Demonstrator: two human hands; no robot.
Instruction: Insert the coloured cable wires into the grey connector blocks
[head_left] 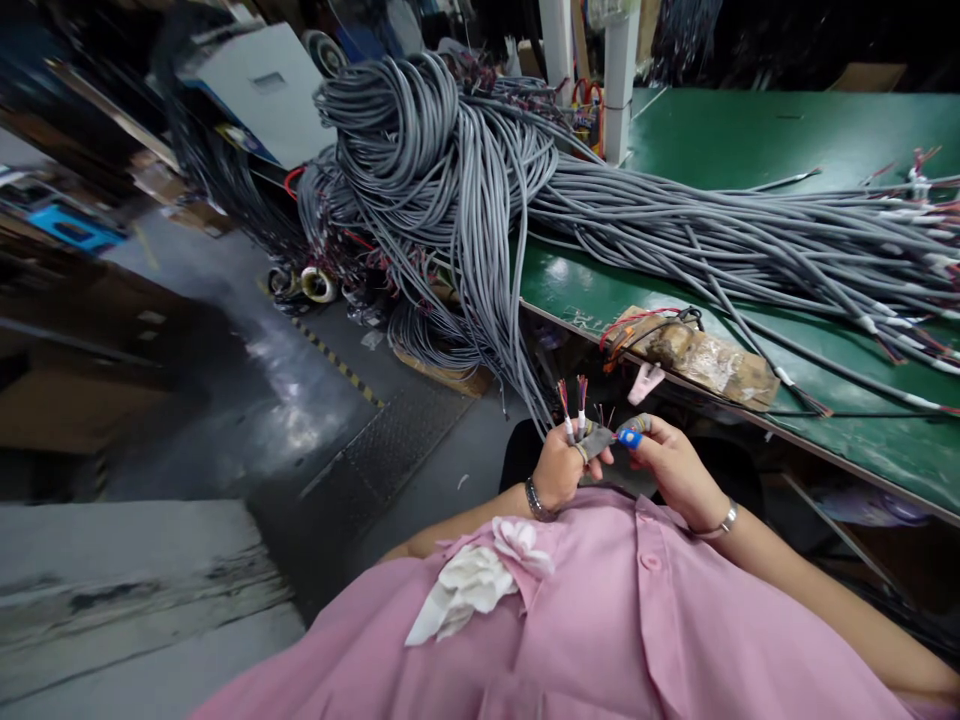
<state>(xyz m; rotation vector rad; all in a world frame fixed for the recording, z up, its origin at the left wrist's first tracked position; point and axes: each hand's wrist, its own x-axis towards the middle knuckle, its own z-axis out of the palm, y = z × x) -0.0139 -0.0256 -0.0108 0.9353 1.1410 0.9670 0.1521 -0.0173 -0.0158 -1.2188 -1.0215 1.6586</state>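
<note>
My left hand (564,468) is closed around the stripped ends of grey cables. Two bundles of thin coloured wires (572,398) with white collars stick up from between its fingers, and grey wrapping covers the thumb. My right hand (670,458) pinches at the wires just beside the left fingertips. Blue tape with a white spot (628,438) is on its thumb, and a grey-yellow wrap covers a finger. What lies between the right fingertips is too small to make out; several fine wires (604,412) fan out there. Both hands are in front of my pink shirt (600,600).
A thick heap of grey cables (465,170) hangs over the corner of the green table (795,130) and runs along it. A taped cardboard piece (720,365) with a pink clip (646,383) sits at the near edge. A white machine (259,90) stands back left.
</note>
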